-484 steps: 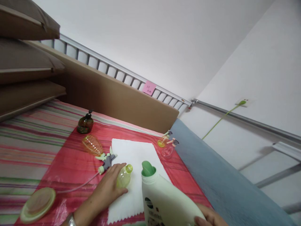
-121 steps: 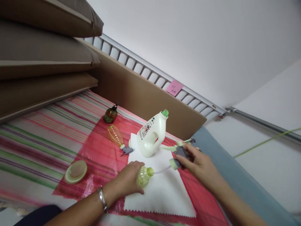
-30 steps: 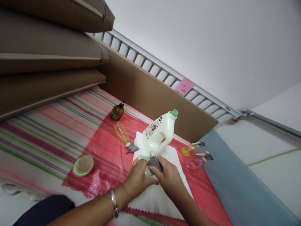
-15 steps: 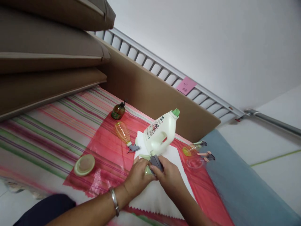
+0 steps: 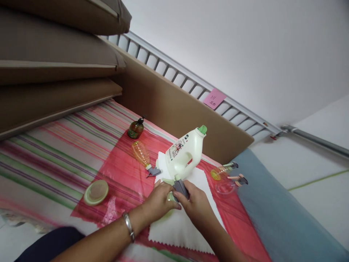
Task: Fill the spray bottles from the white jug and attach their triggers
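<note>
A pink note [image 5: 215, 98] is on the white radiator [image 5: 161, 68].

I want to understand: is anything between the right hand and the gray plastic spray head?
Nothing visible is: the right hand grips the spray head directly. The big white plastic jug stands beyond them, not between.

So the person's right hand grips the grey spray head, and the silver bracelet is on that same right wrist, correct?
Not the bracelet: the head view shows the silver bracelet on the left wrist. The right hand does grip the grey spray head.
</note>
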Available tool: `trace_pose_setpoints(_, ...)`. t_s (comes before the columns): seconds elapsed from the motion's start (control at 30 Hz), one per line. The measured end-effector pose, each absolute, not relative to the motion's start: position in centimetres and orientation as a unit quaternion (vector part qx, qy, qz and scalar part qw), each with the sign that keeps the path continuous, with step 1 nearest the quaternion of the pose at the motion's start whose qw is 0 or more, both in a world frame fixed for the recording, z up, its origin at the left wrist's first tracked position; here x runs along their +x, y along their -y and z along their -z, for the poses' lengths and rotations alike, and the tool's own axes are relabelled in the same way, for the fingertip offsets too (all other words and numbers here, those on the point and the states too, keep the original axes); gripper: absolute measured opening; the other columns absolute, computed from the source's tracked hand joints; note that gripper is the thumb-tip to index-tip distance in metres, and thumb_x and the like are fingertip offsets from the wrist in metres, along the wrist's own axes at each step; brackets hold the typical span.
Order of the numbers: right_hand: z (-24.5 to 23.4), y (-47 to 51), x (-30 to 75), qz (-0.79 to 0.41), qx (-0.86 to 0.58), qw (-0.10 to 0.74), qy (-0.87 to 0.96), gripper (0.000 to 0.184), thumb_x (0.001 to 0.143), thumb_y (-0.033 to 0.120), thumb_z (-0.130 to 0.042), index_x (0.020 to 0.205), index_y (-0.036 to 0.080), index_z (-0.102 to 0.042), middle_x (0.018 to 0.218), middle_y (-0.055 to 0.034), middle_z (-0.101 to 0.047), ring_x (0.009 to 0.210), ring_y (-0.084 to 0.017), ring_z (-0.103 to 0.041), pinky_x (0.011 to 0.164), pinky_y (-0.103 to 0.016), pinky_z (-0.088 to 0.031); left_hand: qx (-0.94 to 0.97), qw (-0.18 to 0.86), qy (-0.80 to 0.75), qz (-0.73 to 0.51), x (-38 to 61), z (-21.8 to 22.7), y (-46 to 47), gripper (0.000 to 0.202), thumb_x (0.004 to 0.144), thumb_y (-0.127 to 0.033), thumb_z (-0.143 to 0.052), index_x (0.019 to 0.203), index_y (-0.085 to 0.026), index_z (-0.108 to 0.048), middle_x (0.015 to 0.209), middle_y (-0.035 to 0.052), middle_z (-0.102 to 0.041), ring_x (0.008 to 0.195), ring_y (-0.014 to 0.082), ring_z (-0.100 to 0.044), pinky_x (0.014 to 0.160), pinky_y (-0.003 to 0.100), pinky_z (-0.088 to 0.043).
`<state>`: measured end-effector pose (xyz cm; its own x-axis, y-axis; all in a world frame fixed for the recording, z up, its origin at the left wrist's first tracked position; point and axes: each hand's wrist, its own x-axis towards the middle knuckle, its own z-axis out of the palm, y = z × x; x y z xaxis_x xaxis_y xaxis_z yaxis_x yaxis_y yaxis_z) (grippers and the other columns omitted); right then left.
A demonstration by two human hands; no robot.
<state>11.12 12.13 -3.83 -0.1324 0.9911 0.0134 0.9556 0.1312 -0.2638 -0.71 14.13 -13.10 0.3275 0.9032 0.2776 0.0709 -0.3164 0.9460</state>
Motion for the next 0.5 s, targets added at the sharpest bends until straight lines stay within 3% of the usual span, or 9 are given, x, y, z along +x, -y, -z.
trace_pose_setpoints(0.23, 3.5, -11.7, 11.0, -0.103, -0.648, 0.109, 0.746, 0.004, 0.077, 0.024, -0.054, 0.079, 0.021, -0.054, 0.077, -0.001, -0.061, 0.073, -0.017, -0.055, 0.064, -0.025, -0.035, 0.633, 0.64, -0.233, -0.368, -2.2, 12.4, -15.4, 0.019, 0.068, -0.022, -0.064, 0.085, -0.015, -0.068, 0.083, 0.0003, -0.069, 0.085, 0.0206, -0.06, 0.079, 0.029, -0.044)
trace_pose_setpoints(0.4, 3.6, -11.4, 10.5, -0.069, -0.666, 0.117, 0.734, 0.007, 0.075, 0.025, -0.058, 0.074, 0.021, -0.052, 0.074, 0.0012, -0.058, 0.069, -0.015, -0.053, 0.061, -0.024, -0.032, 0.617, 0.554, -0.34, -0.444, -1.0, 13.6, -14.6, 0.037, 0.059, -0.023, -0.072, 0.094, -0.015, -0.063, 0.096, 0.0053, -0.067, 0.094, 0.0256, -0.058, 0.085, 0.035, -0.043)
trace_pose_setpoints(0.5, 3.6, -11.2, 10.3, -0.066, -0.665, 0.114, 0.735, 0.007, 0.075, 0.025, -0.058, 0.074, 0.021, -0.052, 0.076, 0.0006, -0.058, 0.072, -0.016, -0.054, 0.062, -0.024, -0.033, 0.588, 0.538, -0.357, -0.487, -0.1, 14.1, -13.9, 0.03, 0.062, -0.023, -0.07, 0.09, -0.015, -0.063, 0.095, 0.0066, -0.068, 0.094, 0.0267, -0.059, 0.085, 0.036, -0.044)
